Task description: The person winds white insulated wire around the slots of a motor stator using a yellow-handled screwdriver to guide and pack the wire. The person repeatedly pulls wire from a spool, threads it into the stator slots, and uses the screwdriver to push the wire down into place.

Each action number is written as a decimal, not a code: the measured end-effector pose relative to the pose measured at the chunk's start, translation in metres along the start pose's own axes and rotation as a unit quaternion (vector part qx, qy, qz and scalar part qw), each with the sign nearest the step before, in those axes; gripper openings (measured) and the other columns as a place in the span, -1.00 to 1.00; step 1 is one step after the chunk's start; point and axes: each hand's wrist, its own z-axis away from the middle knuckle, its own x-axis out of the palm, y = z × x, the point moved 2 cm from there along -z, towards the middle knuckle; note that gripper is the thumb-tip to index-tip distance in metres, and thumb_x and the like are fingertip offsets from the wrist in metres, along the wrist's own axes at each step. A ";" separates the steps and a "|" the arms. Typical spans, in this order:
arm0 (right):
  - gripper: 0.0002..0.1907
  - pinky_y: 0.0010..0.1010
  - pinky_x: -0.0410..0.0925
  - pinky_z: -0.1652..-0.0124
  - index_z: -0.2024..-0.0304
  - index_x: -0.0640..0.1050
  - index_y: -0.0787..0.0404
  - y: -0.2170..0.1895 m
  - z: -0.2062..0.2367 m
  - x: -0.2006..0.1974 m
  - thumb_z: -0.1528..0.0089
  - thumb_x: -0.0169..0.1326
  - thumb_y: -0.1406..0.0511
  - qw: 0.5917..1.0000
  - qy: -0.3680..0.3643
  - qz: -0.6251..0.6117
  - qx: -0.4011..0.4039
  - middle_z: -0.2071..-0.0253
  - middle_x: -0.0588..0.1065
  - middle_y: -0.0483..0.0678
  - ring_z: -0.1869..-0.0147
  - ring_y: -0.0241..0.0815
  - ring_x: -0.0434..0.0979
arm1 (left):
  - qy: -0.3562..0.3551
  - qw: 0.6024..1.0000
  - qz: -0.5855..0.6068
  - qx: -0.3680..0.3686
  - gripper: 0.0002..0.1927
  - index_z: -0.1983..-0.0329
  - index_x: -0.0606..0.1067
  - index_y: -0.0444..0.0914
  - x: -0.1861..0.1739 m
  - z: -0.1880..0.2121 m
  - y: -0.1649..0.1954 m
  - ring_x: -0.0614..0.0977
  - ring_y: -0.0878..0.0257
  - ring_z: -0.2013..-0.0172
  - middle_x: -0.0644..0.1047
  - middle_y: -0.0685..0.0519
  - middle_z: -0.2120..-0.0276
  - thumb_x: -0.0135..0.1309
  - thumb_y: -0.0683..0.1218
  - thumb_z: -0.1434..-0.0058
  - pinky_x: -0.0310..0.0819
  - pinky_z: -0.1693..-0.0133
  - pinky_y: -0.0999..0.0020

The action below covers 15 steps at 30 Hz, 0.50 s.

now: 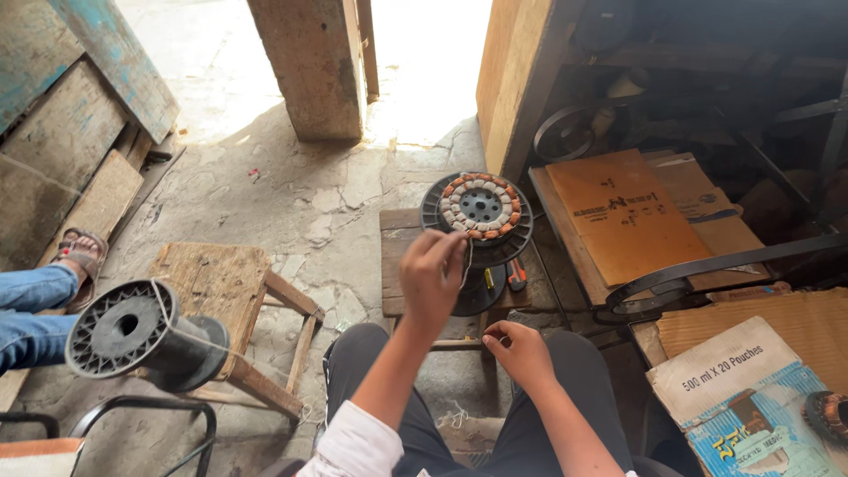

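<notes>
I am sitting over a low wooden stool [399, 231] with the round stator [478, 208] standing on it, straight ahead of me, its copper coils facing up. I am judging this the coil-tying step. My left hand [430, 276] is pinching a thin thread [469, 265] at the stator's near rim; my right hand [521, 352], nearer my knee, is closing its fingertips on something too small to tell. Next I'd be needing steady tension.
</notes>
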 end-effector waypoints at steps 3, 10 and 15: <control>-0.79 -0.38 0.45 0.25 0.23 0.67 0.19 0.017 -0.007 -0.004 -0.17 0.23 0.22 0.998 0.033 -0.053 -0.001 0.30 0.65 -0.10 0.28 -0.24 0.66 | -0.031 0.990 -0.086 0.105 -0.93 0.27 0.65 -0.23 0.003 -0.022 0.002 0.57 0.15 0.33 0.57 0.07 0.36 0.22 -0.14 -0.23 0.40 0.30 0.22; -0.81 -0.41 0.45 0.28 0.24 0.67 0.23 0.042 -0.023 -0.008 -0.17 0.24 0.25 0.993 0.044 -0.112 0.018 0.35 0.64 -0.07 0.35 -0.28 0.63 | -0.093 0.949 -0.195 0.229 -0.89 0.23 0.60 -0.26 0.018 -0.037 0.012 0.56 0.16 0.30 0.54 0.07 0.33 0.14 -0.18 -0.20 0.38 0.32 0.24; -0.81 -0.41 0.45 0.28 0.24 0.66 0.24 0.047 -0.028 -0.008 -0.17 0.23 0.26 0.990 0.043 -0.132 0.002 0.34 0.63 -0.08 0.36 -0.29 0.60 | -0.142 0.964 -0.144 0.173 -0.94 0.26 0.52 -0.27 0.030 -0.039 0.006 0.56 0.06 0.26 0.49 0.00 0.33 0.12 -0.18 -0.22 0.42 0.24 0.16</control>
